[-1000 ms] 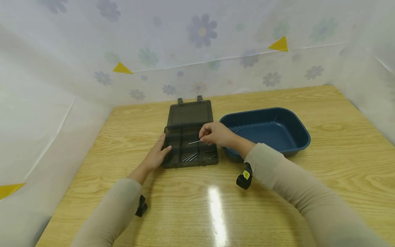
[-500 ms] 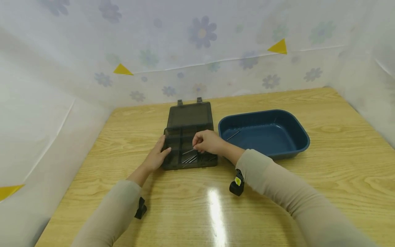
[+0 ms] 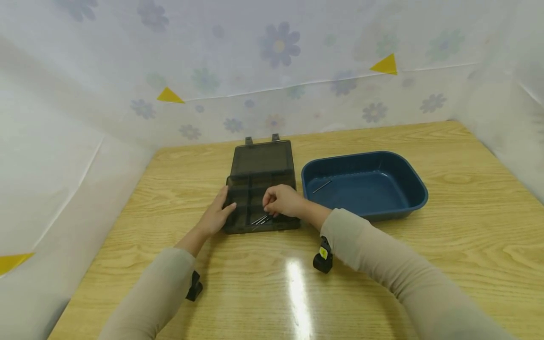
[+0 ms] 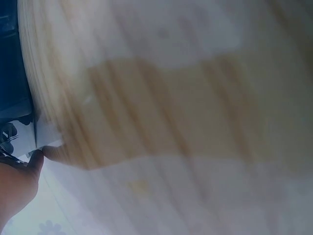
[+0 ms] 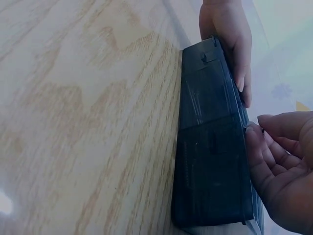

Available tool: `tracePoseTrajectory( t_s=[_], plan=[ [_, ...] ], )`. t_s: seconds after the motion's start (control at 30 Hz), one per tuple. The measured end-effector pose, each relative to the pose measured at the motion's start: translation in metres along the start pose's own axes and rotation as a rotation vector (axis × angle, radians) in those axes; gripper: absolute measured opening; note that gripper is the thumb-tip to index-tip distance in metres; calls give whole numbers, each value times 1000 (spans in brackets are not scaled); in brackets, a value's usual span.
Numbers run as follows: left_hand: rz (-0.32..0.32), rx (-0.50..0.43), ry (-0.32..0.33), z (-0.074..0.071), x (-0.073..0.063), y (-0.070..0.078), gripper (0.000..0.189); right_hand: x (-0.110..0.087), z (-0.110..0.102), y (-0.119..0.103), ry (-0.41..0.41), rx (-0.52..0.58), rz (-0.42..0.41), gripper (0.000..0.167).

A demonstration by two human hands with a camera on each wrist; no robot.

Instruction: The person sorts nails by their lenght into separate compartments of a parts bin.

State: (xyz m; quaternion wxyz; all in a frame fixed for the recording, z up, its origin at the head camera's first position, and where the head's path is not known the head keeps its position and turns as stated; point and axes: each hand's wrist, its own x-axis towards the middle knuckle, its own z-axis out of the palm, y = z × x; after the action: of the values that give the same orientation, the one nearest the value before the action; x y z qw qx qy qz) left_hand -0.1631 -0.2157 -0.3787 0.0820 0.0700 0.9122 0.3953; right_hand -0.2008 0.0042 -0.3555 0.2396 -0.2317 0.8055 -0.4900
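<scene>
A dark translucent compartment box lies on the table with its lid folded back. My left hand rests at its left side, fingers straight along the edge and thumb over the rim. Low over the front middle compartment, my right hand pinches a thin metal rod between thumb and fingertips. Most of that rod is hidden; a tiny bit shows at the fingertips in the right wrist view, where the right hand is right at the box's rim. Several metal rods lie slanted in the front middle compartment.
To the right of the box stands a deep blue tray with one thin rod in its left part. White flowered sheeting hangs behind the wooden table. A black wrist camera hangs under the right sleeve.
My right hand has come down and slightly left, taking its rod from above the box's middle to the rods in the front middle compartment. The left hand has stayed put.
</scene>
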Motion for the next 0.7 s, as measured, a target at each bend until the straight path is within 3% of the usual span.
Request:
tracePoseTrajectory(
  t_s=[0.37,0.7],
  plan=[
    [5,-7,2,0,-1,0,61,4,1,-1,-16,50,28,4],
    [-4,-11,3,0,-2,0,60,2,1,-4,30,-73,11,4]
  ],
)
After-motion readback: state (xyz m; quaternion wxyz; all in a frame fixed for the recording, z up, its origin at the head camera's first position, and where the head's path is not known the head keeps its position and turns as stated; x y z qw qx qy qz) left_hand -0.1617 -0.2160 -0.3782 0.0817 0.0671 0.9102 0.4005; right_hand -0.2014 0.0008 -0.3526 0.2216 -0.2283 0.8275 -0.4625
